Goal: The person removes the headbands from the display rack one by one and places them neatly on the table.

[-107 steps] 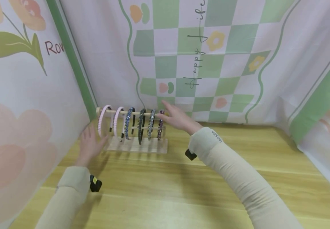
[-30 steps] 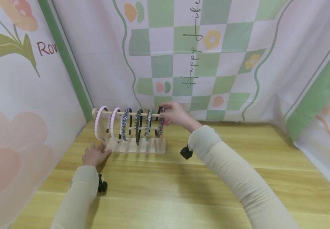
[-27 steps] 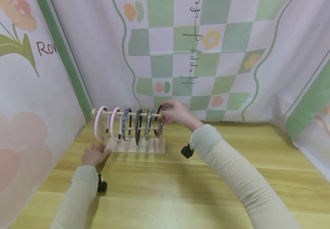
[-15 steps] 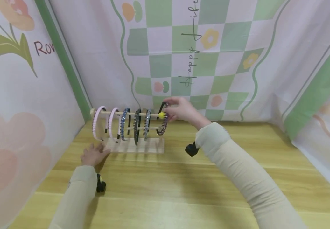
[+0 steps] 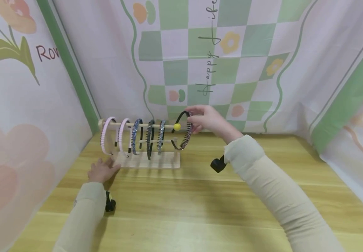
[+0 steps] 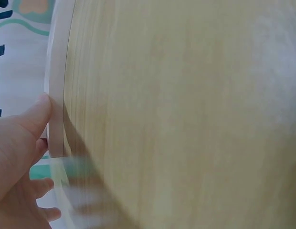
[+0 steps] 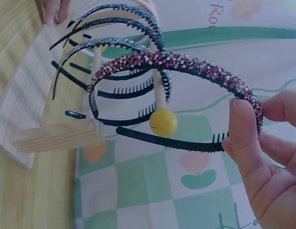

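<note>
Right hand (image 5: 209, 119) pinching pink-and-silver rhinestone headband (image 7: 162, 59) near yellow knob (image 7: 163, 122); left hand (image 5: 102, 171) gripping corner of wooden headband rack (image 5: 171, 161).

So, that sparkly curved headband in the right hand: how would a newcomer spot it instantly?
On the yellowish wooden table stands a pale wooden headband rack. Beside the round yellow ball ending its upper bar, the bare right hand pinches a curved black headband. Unlike the five hanging headbands, this one glitters with pinkish-red and silver stones.

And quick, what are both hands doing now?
Left hand: gripping the end of the stand's wooden base.
Right hand: pinching the pink-and-silver sparkly headband.
</note>
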Motion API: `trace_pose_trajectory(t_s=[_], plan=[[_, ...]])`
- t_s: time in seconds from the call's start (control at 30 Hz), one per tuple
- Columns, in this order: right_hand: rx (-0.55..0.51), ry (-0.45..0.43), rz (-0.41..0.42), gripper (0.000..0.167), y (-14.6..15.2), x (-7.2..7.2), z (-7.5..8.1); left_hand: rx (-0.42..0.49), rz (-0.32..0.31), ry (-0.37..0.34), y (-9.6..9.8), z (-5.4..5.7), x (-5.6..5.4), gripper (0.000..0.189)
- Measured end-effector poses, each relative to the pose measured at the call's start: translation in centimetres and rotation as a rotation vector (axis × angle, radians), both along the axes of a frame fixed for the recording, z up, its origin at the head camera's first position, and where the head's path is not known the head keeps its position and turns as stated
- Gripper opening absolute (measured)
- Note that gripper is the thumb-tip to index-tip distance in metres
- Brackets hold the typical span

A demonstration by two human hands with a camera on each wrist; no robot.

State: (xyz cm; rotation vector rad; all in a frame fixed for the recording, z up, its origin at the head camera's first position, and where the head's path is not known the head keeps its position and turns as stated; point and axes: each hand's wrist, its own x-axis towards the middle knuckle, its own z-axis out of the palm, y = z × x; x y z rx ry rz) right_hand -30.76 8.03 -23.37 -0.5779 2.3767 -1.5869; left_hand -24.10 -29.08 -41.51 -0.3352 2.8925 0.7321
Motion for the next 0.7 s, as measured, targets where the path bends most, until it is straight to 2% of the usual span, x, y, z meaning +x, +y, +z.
trace_pose_trajectory(t_s=[0.33, 0.7], plan=[[-0.025, 0.014, -0.024, 0.045, 2.0, -0.1, 0.1, -0.022, -0.011, 0.001, 0.2, 0.5, 0.2, 0.073], [-0.092, 0.002, -0.073, 0.048, 3.9, -0.9, -1.2, -0.031, -0.008, -0.009, 0.2, 0.1, 0.0, 0.074]])
